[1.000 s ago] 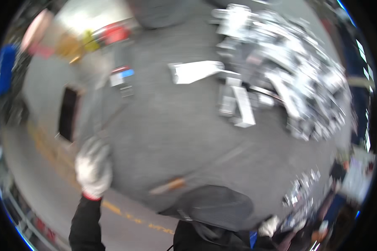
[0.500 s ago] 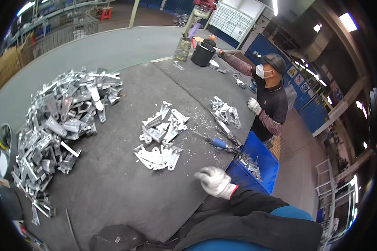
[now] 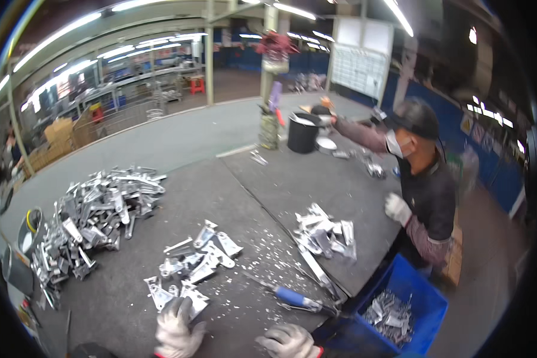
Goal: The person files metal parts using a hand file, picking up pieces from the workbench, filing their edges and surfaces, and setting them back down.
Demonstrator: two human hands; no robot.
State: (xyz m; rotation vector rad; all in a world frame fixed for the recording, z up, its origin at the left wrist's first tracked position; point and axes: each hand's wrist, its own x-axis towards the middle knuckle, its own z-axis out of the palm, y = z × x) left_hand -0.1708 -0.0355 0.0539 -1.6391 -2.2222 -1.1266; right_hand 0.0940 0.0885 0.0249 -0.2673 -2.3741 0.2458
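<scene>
Fingers (image 3: 184,308) of the left hand (image 3: 180,334) are resting at the front of the near pile (image 3: 203,267), apparently touching a part (image 3: 192,293); whether they are grasping it, I cannot tell, because the hand itself is covering that spot. Across from it, the right hand (image 3: 289,342) is lying apart from the pile, fingers (image 3: 269,342) bending inward, no part showing, the palm facing out of sight. Parts are sitting on the surface (image 3: 119,292) just ahead of both hands. Chips (image 3: 250,250) are littering the space alongside, and the tool (image 3: 293,298) is lying there with nobody holding it. Judging by all this, work is running partway: pieces (image 3: 391,316) are covering the floor of the bin (image 3: 431,310), while the big heap (image 3: 95,221) at left is probably waiting its turn. Farther out, another pile (image 3: 325,232) is lying near the co-worker (image 3: 428,197); which pile is counting as finished, nothing is telling us. Both hands are being cut off around the wrist, blur is softening the parts, and whatever the bucket (image 3: 302,137) is holding is escaping us.
</scene>
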